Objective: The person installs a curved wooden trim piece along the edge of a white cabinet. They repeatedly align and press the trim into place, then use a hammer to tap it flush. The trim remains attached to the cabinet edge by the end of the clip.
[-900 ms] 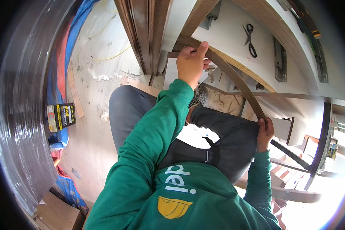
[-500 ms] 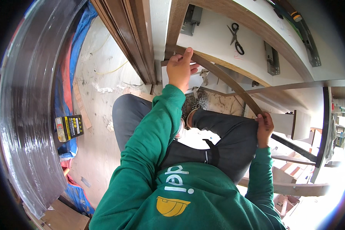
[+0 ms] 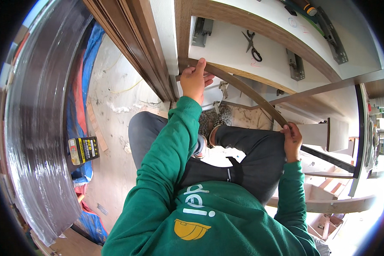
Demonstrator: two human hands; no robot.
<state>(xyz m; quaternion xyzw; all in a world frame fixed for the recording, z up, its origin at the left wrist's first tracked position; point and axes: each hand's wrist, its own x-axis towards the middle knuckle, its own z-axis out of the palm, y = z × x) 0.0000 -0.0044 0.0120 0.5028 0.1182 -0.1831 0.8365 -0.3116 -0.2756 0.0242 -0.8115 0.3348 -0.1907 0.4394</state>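
A long, thin dark wooden strip (image 3: pixel 243 88) slants from the cabinet's upper corner down toward my right knee. My left hand (image 3: pixel 194 80) grips it near the upper end, thumb raised along it and fingers curled underneath. At the lower end, my right hand (image 3: pixel 292 139) pinches the strip beside my knee. Above the strip is a white cabinet compartment (image 3: pixel 266 42) with a brown front rail, holding black-handled scissors (image 3: pixel 251 48) and metal slide hardware (image 3: pixel 295 64). A brown door frame (image 3: pixel 134 47) stands left of my left hand.
A plastic-wrapped panel stack (image 3: pixel 36 128) stands at the left beside blue and red sheeting (image 3: pixel 79 111) and a yellow-and-black tin (image 3: pixel 83 150). My bent legs rest on a dusty floor (image 3: pixel 109 106). More boards and frames (image 3: pixel 337 205) lie at the right.
The cabinet and door frame now sit further left in the view. Both hands appear slightly shifted, left hand lower and left, right hand higher, still on the strip.
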